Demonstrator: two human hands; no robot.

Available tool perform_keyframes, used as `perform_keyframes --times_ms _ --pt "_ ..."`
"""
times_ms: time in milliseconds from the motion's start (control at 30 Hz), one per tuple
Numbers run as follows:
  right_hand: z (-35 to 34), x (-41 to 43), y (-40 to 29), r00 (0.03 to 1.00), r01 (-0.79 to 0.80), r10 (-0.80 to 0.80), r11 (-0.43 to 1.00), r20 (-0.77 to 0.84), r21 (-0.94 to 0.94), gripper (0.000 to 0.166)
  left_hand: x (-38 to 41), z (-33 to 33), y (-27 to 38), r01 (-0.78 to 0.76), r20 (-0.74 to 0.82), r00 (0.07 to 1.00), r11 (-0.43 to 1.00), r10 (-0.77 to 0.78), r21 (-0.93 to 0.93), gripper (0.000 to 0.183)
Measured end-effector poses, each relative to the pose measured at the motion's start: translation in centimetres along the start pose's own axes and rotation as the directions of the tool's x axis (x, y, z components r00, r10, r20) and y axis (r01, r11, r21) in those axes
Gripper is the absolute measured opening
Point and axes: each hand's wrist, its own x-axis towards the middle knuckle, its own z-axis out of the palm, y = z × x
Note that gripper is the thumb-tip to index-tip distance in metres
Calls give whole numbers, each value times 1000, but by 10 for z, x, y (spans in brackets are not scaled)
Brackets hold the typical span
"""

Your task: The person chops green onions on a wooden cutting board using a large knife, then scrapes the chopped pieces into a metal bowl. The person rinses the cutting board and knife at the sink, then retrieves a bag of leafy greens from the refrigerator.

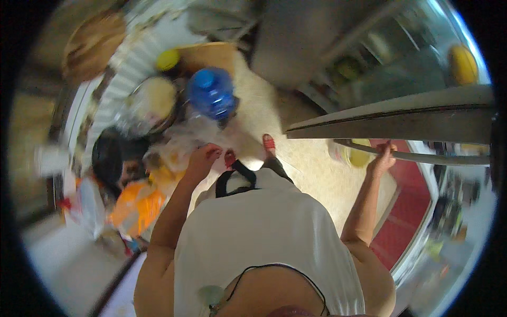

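My right hand (383, 159) is wrapped around the long curved handle (435, 158) of a refrigerator door (396, 126). The door stands ajar, and lit glass shelves (400, 79) show behind it. On the other side, my left hand (205, 157) is pinched on a thin, clear plastic bag (198, 132), which is blurred by motion. What the bag contains is hard to make out.
A blue water jug (212, 93) stands ahead on the left, before a cardboard box (210, 59). Left of my arm are an orange plastic bag (136, 208) and a black container (109, 158). A red mat (408, 198) lies right. Inside the refrigerator is a yellow item (462, 65).
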Motion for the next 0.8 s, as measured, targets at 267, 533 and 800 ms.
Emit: perform_keyframes --times_ms 267,533,800 --pt "-128 -33 76 884 -151 142 988 -445 16 34 150 66 15 -116 319 934 980 162 -161 15" --pt "-268 7 147 690 -364 273 931 -670 5 32 237 155 93 -174 538 835 983 114 62 22" --pt "-331 -52 174 422 -645 461 758 -780 99 31 378 281 124 182 661 750 959 8 -218 33"
